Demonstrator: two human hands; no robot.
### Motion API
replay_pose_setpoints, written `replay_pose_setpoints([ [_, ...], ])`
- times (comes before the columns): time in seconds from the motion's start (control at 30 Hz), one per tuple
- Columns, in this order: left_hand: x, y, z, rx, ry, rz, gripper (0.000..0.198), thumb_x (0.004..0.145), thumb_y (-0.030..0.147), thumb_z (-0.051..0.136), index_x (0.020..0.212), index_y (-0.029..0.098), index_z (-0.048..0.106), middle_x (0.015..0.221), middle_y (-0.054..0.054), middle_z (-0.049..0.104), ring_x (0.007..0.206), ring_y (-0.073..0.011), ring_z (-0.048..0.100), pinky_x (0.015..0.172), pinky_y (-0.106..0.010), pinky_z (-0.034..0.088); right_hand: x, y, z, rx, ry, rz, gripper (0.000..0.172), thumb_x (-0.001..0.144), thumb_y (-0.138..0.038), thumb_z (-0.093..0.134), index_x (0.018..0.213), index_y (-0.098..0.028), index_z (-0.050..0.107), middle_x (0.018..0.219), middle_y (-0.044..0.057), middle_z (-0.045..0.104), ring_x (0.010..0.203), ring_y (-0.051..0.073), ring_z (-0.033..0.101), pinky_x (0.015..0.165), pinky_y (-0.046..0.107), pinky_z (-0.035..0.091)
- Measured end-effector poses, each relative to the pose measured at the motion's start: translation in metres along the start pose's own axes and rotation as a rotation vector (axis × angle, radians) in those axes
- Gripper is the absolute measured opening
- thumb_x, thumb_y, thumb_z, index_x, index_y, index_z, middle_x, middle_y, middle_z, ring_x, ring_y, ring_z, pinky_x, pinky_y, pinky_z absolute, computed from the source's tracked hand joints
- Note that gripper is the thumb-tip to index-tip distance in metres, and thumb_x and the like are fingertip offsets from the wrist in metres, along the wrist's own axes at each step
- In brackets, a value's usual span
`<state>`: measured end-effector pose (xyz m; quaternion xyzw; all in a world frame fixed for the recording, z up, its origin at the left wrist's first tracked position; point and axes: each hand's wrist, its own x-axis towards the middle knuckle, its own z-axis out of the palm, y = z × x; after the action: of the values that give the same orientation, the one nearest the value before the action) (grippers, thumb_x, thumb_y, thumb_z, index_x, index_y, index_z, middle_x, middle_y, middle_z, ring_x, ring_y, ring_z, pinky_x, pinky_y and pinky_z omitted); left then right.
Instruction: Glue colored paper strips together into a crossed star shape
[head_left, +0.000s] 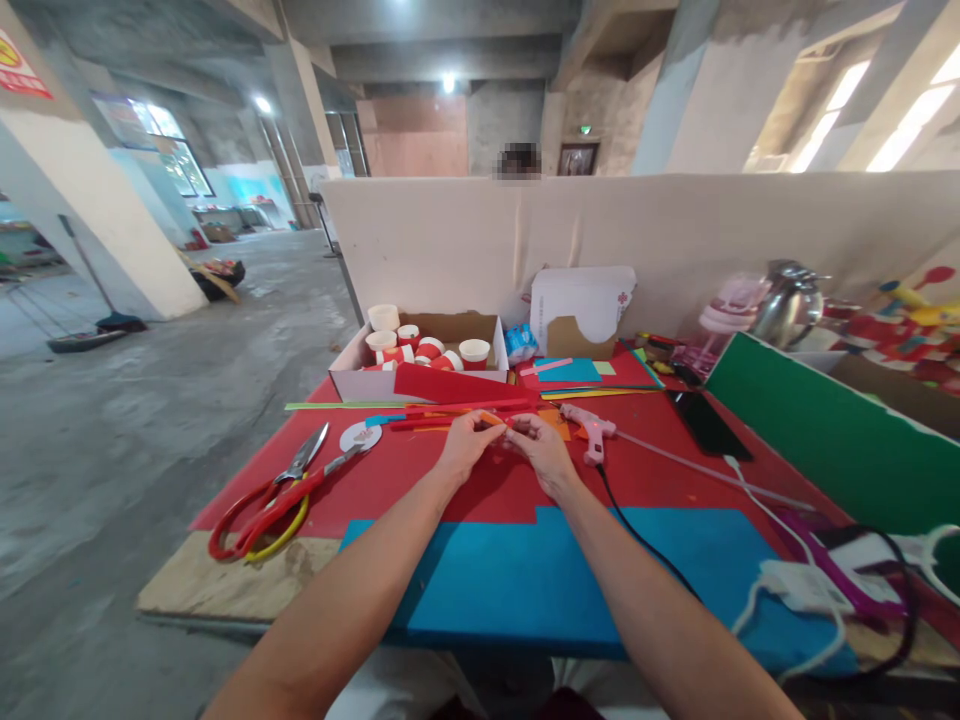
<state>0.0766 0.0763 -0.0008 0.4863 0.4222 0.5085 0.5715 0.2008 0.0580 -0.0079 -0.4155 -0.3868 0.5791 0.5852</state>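
My left hand [466,445] and my right hand [541,448] meet over the red table covering. Between their fingertips they pinch a small orange paper strip [492,419]. Its right end is hidden by my right fingers. Red paper strips [420,424] lie just beyond and left of my hands. Right of my right hand, a pink hot glue gun [592,430] rests on the table, with a clear glue stick [675,458] sticking out of its back. An orange paper piece [556,422] lies between that hand and the glue gun.
Red-handled scissors [262,510] and a white disc [360,437] lie at left. Behind stands a box [420,384] of red and white paper cups [474,353]. At right are a phone [709,425], a green board [817,440], a power strip [855,570] and cables. Blue sheet [517,580] covers the near edge.
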Motion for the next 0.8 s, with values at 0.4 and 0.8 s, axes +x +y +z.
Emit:
replay_pose_setpoints([
  [0.4, 0.0007, -0.0028, 0.0002, -0.019, -0.002, 0.033, 0.019, 0.055, 0.029, 0.07, 0.057, 0.015, 0.057, 0.054, 0.003, 0.056, 0.053, -0.0083, 0.047, 0.054, -0.021, 0.037, 0.0002, 0.0, -0.0005, 0.09, 0.024, 0.06, 0.03, 0.053, -0.034, 0.078, 0.071, -0.018, 0.061, 0.066, -0.002, 0.065, 0.062, 0.012, 0.063, 0.07, 0.03, 0.053],
  [0.8, 0.0003, -0.0034, -0.001, -0.08, -0.015, -0.067, 0.025, 0.053, 0.032, 0.072, 0.062, 0.015, 0.056, 0.053, 0.002, 0.055, 0.048, -0.0089, 0.048, 0.046, -0.022, 0.041, -0.001, -0.0028, -0.0001, 0.074, -0.017, 0.089, 0.033, 0.048, -0.028, 0.082, 0.072, -0.019, 0.061, 0.069, -0.001, 0.068, 0.062, 0.014, 0.065, 0.067, 0.029, 0.056],
])
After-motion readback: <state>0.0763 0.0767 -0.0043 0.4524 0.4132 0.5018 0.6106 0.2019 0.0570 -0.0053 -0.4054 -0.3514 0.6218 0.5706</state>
